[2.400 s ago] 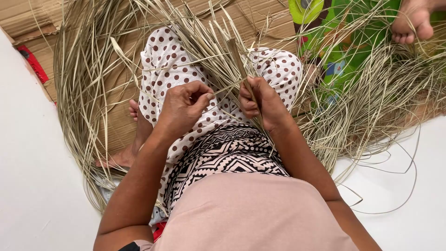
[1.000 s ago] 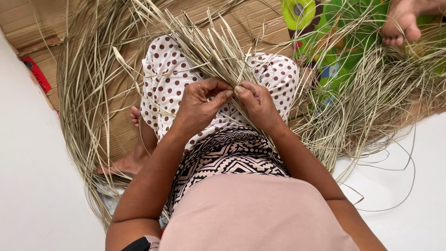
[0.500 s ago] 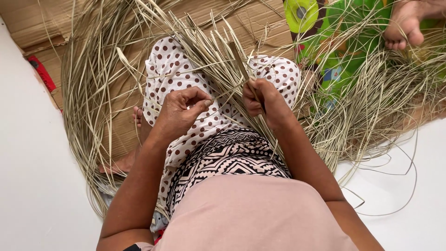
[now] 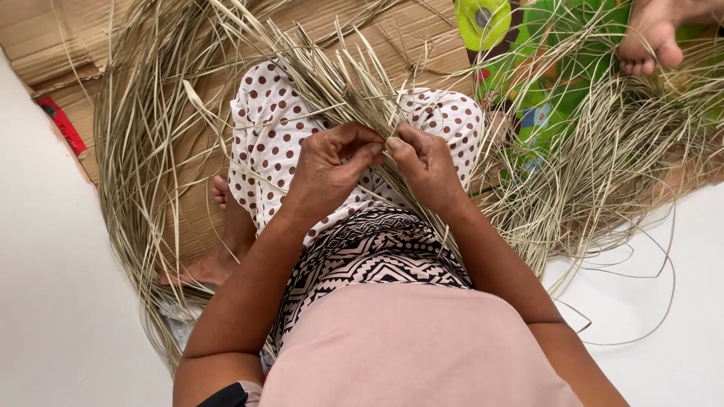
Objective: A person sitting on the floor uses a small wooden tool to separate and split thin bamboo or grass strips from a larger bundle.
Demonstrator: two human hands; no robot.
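Fingers of two hands, left hand [image 4: 332,169], right hand [image 4: 426,166], pinching one dried grass bundle [image 4: 339,83]

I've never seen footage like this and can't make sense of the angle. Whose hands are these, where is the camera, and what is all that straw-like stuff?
There is no machine here. The camera sits on a person's head and looks down at their lap, so you see their own arms from above. The left hand and right hand meet over the knees, both pinching a bundle of dried grass strips that fans out away from the body. More loose strips curve around the person on the left, and another heap lies on the right. Beneath is flattened cardboard on a white floor. A colourful mat lies at top right, where another person's bare foot shows.
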